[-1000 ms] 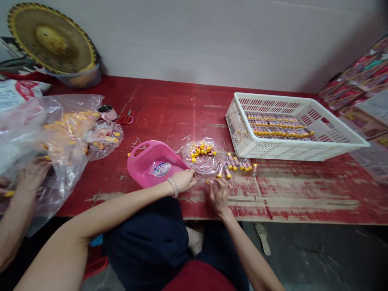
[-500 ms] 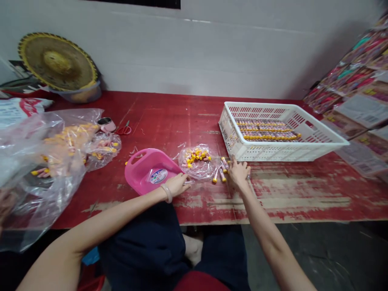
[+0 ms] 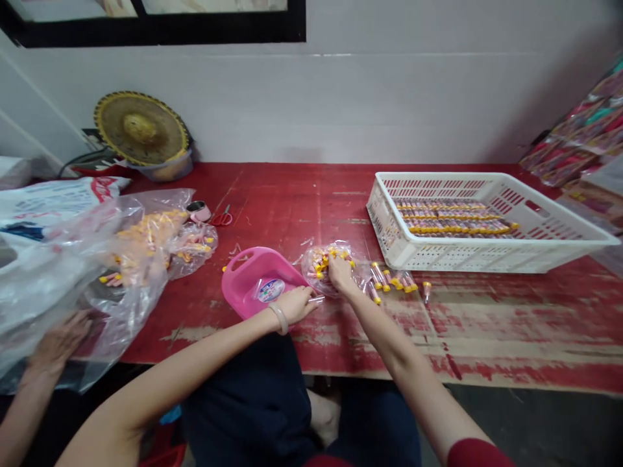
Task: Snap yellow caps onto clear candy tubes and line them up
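Over the near edge of a worn red table (image 3: 287,201), the left hand (image 3: 295,305) has its thumb and fingers together on a clear plastic tube (image 3: 316,299), which juts out to the right. The right hand (image 3: 341,272) reaches down into a small clear plastic bag (image 3: 318,275) of yellow-and-pink pieces (image 3: 321,264); its fingertips are hidden among them, so whether they are closed cannot be told. Just left of that bag, partly behind the left hand, sits a bright pink plastic scoop (image 3: 243,279) with an oval label. To the right lie loose yellow-capped tubes (image 3: 379,277), and beyond them a white slatted plastic crate (image 3: 477,254) holds rows of similar ones. Farther left are red-handled scissors (image 3: 222,219), a small pink cup (image 3: 202,213) and a large clear plastic bag (image 3: 146,253), with another person's hand (image 3: 63,337) near it
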Available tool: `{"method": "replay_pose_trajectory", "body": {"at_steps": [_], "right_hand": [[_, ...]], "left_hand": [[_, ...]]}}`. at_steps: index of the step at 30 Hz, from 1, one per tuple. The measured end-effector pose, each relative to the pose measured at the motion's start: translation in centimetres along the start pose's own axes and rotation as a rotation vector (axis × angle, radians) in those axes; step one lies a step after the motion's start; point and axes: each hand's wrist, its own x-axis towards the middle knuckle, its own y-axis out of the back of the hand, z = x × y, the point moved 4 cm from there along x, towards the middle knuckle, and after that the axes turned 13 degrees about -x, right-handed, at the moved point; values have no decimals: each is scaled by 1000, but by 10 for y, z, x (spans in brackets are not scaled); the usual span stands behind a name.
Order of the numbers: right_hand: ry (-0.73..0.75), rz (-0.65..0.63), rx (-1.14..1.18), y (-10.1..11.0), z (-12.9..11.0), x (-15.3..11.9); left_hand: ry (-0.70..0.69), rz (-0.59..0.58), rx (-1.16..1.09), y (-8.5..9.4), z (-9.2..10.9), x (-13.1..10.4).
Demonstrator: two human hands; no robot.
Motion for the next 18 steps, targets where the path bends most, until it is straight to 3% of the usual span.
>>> {"method": "replay_pose_trajectory", "body": {"at_steps": [3,7,12,15,18], "right_hand": [[-14,36,183,10,13,-7],[-55,24,479,19,34,-53],[-296,-85,1420,11,39,-117],[-339,-108,1499,8,29,-135],[-288,-103,1475,8,19,-141]], "left_hand": [[1,80,-189,5,-11,-2],[43,203,-404,4,-29,1],[-65,202,-475,2,-22,4],[-67,193,-481,5,-15,2],[-74,158,-509,8,-8,-2]]}}
